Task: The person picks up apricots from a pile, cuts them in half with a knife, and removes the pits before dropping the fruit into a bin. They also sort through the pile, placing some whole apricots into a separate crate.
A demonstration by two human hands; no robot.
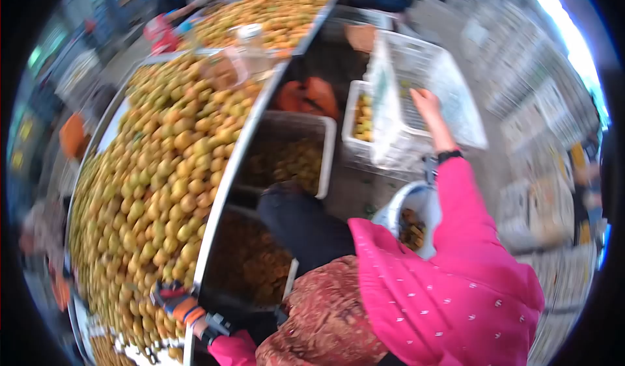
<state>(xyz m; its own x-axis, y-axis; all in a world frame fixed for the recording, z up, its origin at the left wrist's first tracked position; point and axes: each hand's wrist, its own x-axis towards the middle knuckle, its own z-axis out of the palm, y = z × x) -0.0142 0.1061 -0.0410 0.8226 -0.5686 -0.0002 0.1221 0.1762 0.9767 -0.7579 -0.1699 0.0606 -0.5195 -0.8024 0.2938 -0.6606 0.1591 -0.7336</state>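
My left hand (179, 304), in a striped orange and dark glove, rests at the near edge of a broad heap of round yellow-orange fruit (172, 164). Its fingers are blurred against the fruit, so I cannot see whether they hold any. Over to the right, my bare right hand (426, 102) reaches over a white plastic crate (449, 73) with a pale lining. The fingers look loosely stretched out, and I make out nothing in them. A few greenish fruits show inside the crate near the fingertips.
A metal-edged table (228, 187) bears the fruit. Below it stand a bin of fruit (329, 148) and another of brownish pieces. A white bucket (430, 236) is beside my right arm. A clear jar (250, 40) sits on the table. Stacked crates (534, 93) line the right. Other people work farther back.
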